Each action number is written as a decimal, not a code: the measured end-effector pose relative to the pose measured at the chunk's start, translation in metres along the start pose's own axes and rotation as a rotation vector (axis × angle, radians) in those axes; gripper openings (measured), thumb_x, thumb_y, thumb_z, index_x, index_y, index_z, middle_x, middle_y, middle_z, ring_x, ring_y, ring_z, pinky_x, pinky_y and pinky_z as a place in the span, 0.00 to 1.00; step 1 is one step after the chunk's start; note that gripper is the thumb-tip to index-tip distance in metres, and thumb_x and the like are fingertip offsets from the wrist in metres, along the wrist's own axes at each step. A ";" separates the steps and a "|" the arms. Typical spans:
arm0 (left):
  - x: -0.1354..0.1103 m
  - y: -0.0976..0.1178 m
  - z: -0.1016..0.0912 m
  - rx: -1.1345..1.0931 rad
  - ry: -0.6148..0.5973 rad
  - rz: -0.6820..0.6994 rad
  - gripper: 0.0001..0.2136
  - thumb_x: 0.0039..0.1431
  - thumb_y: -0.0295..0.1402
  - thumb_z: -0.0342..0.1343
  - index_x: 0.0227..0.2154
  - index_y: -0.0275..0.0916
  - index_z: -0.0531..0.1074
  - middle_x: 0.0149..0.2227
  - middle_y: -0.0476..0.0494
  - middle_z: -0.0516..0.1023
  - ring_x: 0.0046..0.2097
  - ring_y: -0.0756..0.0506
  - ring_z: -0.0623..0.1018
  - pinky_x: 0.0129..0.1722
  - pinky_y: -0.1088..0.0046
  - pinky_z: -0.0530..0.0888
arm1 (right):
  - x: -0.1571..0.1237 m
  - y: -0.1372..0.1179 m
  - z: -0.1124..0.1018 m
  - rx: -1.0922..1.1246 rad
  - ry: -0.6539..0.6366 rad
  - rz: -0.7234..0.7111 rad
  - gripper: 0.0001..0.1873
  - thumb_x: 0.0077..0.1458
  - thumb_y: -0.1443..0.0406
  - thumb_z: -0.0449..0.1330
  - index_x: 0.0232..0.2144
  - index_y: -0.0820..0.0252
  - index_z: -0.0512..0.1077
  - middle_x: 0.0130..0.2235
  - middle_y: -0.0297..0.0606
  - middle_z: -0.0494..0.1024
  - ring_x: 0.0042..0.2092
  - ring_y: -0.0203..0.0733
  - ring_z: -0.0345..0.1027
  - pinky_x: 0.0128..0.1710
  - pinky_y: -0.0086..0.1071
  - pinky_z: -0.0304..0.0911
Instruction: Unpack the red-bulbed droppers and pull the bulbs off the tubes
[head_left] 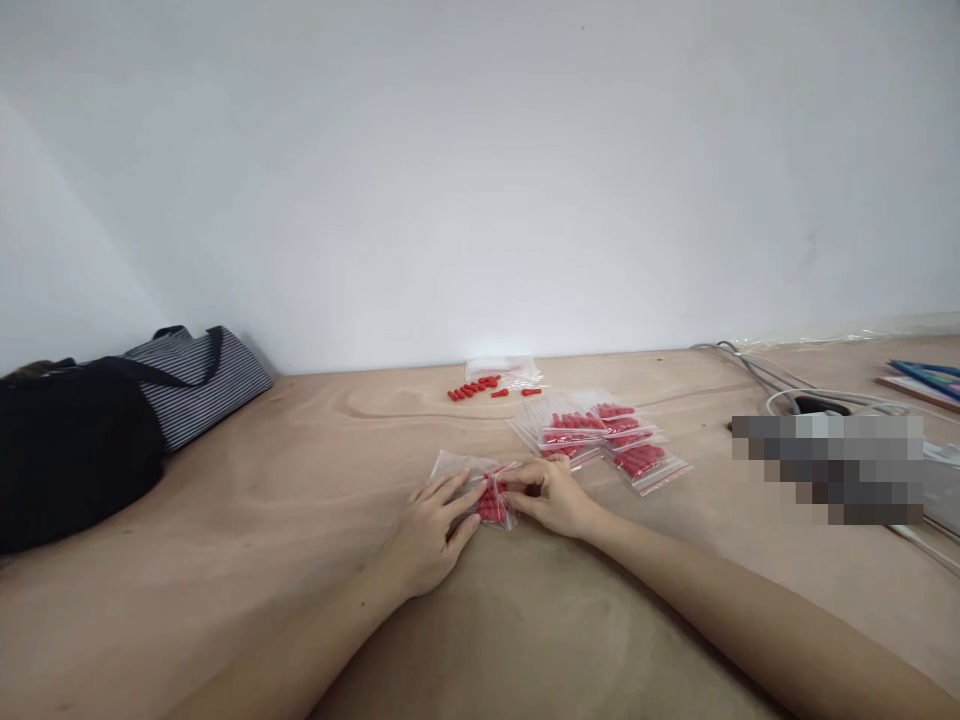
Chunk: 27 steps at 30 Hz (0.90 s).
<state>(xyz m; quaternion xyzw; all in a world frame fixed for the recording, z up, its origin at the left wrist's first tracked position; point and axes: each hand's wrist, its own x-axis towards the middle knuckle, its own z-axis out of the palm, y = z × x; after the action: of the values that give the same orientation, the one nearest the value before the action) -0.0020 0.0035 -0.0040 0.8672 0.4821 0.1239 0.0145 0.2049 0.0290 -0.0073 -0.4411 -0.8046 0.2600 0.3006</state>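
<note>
A small clear zip bag (480,485) with several red caps inside lies on the wooden table (300,480) in front of me. My left hand (429,535) rests on its left part, fingers stretched flat over it. My right hand (551,495) pinches the bag's right edge with fingers pressed together. Just behind my right hand lies a pile of filled zip bags (604,435) with red caps. Farther back, loose red caps (480,386) are scattered beside an empty clear bag (506,370).
A black bag (71,450) and a striped bag (199,380) sit at the far left by the white wall. Grey cables (772,385) and a blurred object (829,468) lie at the right, with a blue-edged flat item (926,378) behind.
</note>
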 end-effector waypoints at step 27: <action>-0.001 0.000 0.000 -0.070 0.079 -0.005 0.17 0.58 0.35 0.45 0.51 0.43 0.64 0.51 0.44 0.69 0.53 0.42 0.68 0.49 0.60 0.67 | -0.008 -0.018 -0.008 -0.377 -0.023 -0.110 0.14 0.40 0.59 0.60 0.30 0.60 0.64 0.36 0.37 0.72 0.42 0.43 0.62 0.47 0.42 0.42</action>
<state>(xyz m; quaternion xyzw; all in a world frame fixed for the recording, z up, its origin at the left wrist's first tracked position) -0.0026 0.0031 -0.0039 0.8594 0.4797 0.1747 0.0261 0.2046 0.0148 0.0085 -0.4421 -0.8653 0.0929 0.2174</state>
